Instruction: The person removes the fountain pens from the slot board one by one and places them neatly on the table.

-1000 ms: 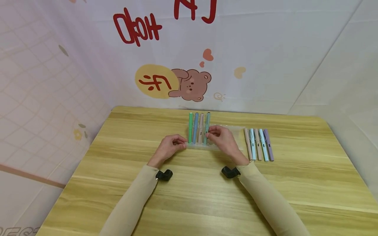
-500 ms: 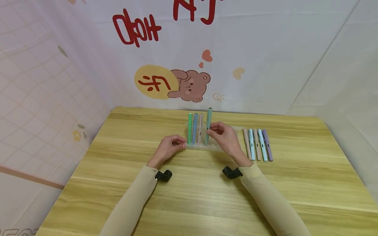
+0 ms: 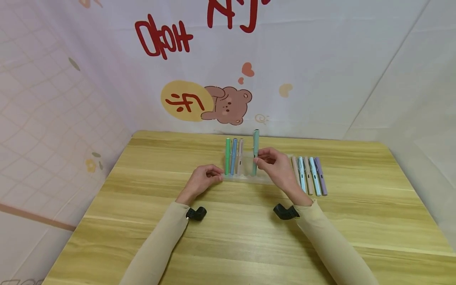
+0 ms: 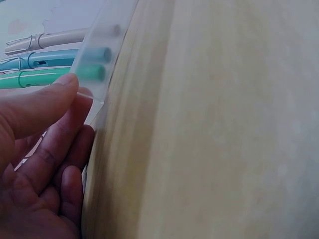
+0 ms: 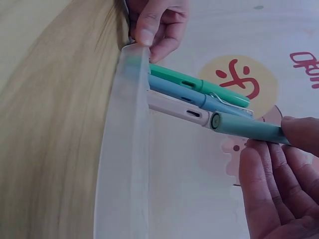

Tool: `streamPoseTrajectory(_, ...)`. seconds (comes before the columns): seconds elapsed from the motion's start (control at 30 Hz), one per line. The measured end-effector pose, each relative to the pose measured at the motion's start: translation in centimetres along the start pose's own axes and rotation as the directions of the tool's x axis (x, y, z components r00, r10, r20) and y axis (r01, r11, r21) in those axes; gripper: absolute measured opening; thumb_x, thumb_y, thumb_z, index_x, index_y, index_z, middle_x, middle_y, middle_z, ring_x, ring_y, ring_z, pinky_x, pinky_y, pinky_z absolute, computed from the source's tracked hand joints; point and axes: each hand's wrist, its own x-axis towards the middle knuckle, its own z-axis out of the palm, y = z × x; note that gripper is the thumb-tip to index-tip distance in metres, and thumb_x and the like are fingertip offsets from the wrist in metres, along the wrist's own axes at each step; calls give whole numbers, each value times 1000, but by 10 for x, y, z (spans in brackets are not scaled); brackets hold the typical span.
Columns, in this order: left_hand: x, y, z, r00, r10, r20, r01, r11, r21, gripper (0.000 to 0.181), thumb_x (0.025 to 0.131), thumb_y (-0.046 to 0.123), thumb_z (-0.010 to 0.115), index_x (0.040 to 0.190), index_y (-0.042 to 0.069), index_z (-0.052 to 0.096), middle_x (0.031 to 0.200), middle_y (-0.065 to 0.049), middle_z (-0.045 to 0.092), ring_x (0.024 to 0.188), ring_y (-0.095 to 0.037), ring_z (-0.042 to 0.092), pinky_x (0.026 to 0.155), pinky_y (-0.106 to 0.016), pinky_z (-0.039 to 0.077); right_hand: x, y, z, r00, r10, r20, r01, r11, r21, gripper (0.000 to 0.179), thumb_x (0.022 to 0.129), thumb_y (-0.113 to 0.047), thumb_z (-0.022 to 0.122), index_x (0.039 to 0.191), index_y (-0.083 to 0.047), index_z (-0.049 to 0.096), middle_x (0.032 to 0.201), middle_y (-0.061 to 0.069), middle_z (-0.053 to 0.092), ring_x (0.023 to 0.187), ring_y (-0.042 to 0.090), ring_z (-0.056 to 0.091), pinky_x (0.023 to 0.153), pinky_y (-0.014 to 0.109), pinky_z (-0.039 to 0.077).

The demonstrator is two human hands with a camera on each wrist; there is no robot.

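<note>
My right hand (image 3: 279,168) pinches a sage-green pen (image 3: 256,144) between thumb and fingers, holding it upright over the rack. In the right wrist view the pen's lower end is out of the frosted plastic pen rack (image 5: 119,149), beside the seated pens. My left hand (image 3: 204,180) pinches the rack's left end, with the thumb (image 4: 65,82) on its corner in the left wrist view. A bright green pen (image 3: 227,156), a blue pen (image 3: 233,157) and a pale pinkish-grey pen (image 3: 240,160) stand side by side in the rack's left slots.
To the right of the rack, several pens lie in a row on the wooden table (image 3: 235,237): beige ones, light blue pens (image 3: 315,178) and a purple pen (image 3: 321,176). A printed white cloth (image 3: 313,59) hangs behind the table's far edge.
The sage-green pen, in my right hand, has risen out of its place beside the pale pen and shifted right. My left hand stays at the rack's end.
</note>
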Motion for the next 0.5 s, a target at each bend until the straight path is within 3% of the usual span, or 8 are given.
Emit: streamPoseTrajectory(0.5, 1, -1, 1, 1000, -12, -10, 12, 1000, -1, 15, 95, 11, 77, 109, 8, 77, 97, -2, 74, 89, -16, 66, 83, -33, 50, -14, -3, -25, 1000, 2, -15, -1, 999, 51, 32, 99, -17, 73, 122, 4, 65, 109, 19, 69, 91, 17, 71, 83, 48, 59)
